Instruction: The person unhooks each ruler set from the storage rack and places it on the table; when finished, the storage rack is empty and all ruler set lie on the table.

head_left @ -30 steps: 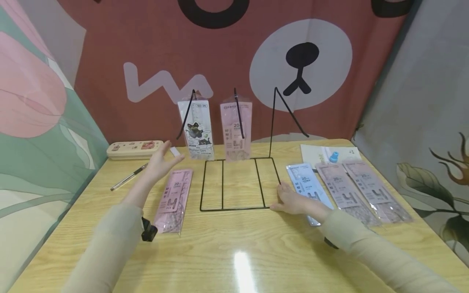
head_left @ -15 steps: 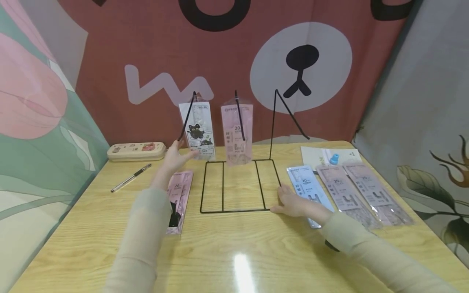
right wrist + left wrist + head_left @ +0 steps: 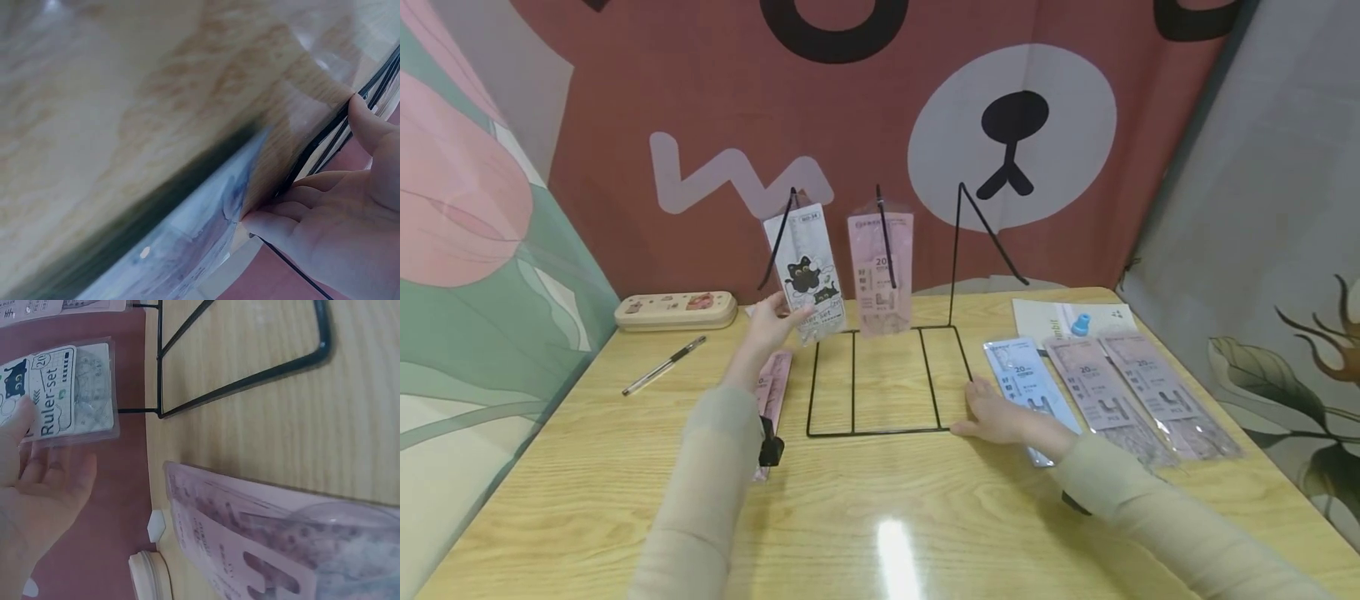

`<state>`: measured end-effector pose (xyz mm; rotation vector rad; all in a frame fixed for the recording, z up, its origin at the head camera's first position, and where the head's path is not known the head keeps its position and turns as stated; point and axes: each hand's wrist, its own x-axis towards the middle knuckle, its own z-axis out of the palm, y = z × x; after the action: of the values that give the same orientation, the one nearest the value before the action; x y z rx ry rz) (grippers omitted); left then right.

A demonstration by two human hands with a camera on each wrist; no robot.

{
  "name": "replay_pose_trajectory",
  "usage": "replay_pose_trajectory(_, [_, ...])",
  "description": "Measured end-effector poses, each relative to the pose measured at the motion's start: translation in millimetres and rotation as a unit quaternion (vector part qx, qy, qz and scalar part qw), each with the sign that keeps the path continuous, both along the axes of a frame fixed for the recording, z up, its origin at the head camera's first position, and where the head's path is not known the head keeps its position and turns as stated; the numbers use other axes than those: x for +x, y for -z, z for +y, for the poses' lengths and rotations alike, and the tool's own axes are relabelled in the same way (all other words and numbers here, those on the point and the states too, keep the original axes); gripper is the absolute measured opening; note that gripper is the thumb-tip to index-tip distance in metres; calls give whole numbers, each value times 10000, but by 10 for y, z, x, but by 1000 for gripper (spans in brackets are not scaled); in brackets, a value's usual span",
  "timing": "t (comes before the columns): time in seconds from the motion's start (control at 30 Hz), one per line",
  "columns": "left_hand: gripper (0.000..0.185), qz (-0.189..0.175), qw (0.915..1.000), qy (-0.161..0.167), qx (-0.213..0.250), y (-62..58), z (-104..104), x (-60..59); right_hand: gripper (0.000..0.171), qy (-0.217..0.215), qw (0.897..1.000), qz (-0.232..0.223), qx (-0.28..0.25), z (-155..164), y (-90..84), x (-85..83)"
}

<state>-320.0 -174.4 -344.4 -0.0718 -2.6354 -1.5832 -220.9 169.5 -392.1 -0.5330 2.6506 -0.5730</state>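
Right hand (image 3: pixel 1000 417): flat on the table (image 3: pixel 880 517), fingers straight, pressing the near right corner of the black wire rack (image 3: pixel 883 379); holds nothing. Just beside it lies a blue ruler pack (image 3: pixel 1026 387).
Pink ruler pack (image 3: pixel 771 392): flat on the table, left of the rack's base, partly under the left forearm.
Left hand (image 3: pixel 775 321): raised, fingers loosely extended, fingertips touching the lower edge of the cat-print ruler set (image 3: pixel 807 271), which hangs tilted from the rack's left hook.
Pencil case (image 3: pixel 675 309): far left edge.
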Motion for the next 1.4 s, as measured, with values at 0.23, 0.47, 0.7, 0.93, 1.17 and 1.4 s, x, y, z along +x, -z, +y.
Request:
replay_pose_trajectory(0.23, [45,213,9990,276,292,91,-62,109,93,11,9999,-52,-113,17,-21,8])
replay_pose_trajectory(0.47, [31,1050,9936,394,131,175,-168,386,85,-16,9999,77,124,-12,23,-24])
replay_pose_trajectory(0.7, [25,1211,9906,619,157,231,-289,751,84,-18,9997,159,161,-13,51,-30])
replay_pose_trajectory(0.93, [17,1542,9850,772,108,260,-348,1122,85,20,9998,85,160,-5,60,-18])
replay_pose_trajectory(1.17, [10,2153,9734,779,82,186,-512,1435,85,31,9998,92,167,-5,58,-13])
replay_pose_trajectory(1.4, [30,2184,9750,-52,398,13,-987,1600,95,-50,9999,121,-57,43,76,-36])
